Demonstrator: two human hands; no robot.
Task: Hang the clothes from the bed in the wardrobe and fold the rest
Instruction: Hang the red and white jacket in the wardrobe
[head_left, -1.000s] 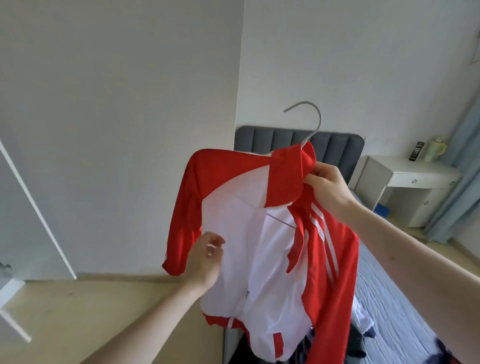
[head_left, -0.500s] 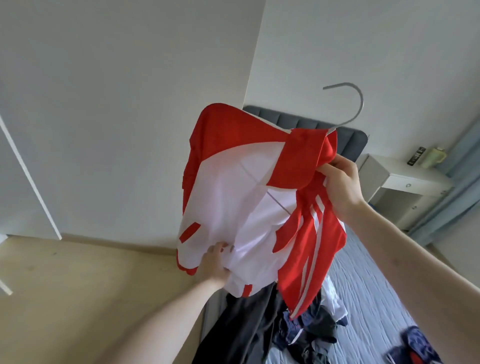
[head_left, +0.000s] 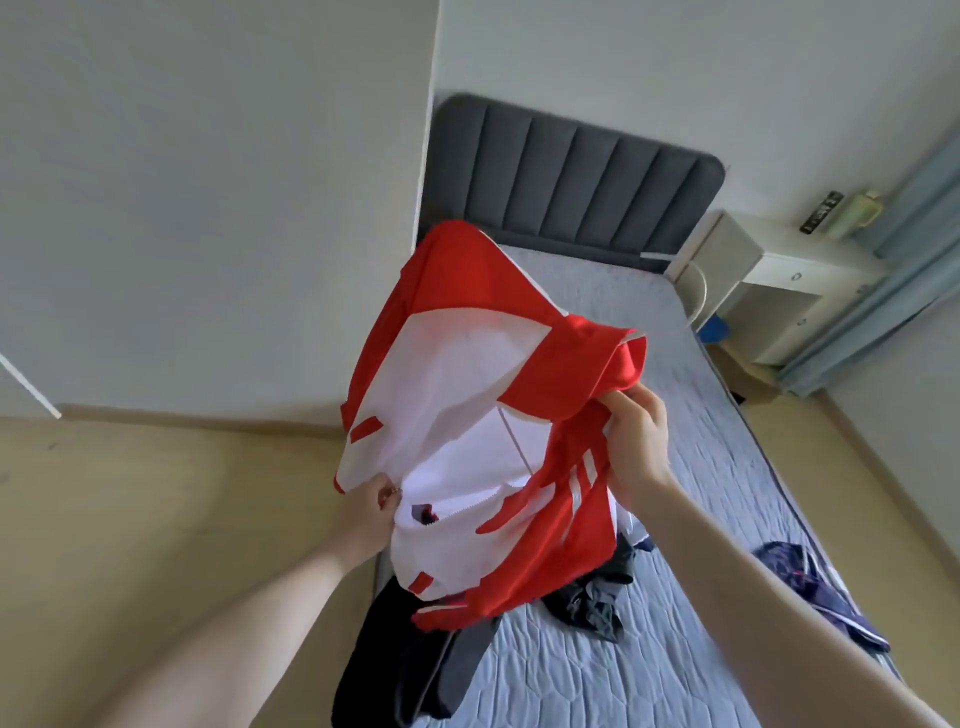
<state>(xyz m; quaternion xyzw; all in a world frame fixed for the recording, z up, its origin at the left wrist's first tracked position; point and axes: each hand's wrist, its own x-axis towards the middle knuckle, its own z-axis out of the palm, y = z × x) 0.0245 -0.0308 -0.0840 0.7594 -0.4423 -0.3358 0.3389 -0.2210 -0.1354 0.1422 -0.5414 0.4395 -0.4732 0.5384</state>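
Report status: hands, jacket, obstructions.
Left hand pinches zipper pull; right hand grips collar. Red-and-white jacket held over bed. Nothing blocking.

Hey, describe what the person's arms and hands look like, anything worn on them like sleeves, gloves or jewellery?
Both forearms are bare as far as the picture shows: no sleeve reaches into view on either arm. The left hand and the right hand wear no gloves. No watch, bracelet or ring shows on the wrists or fingers that are visible, though parts of the fingers are hidden in cloth.

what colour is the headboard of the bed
Dark grey, with vertical padded channels; the head view shows the headboard clearly.
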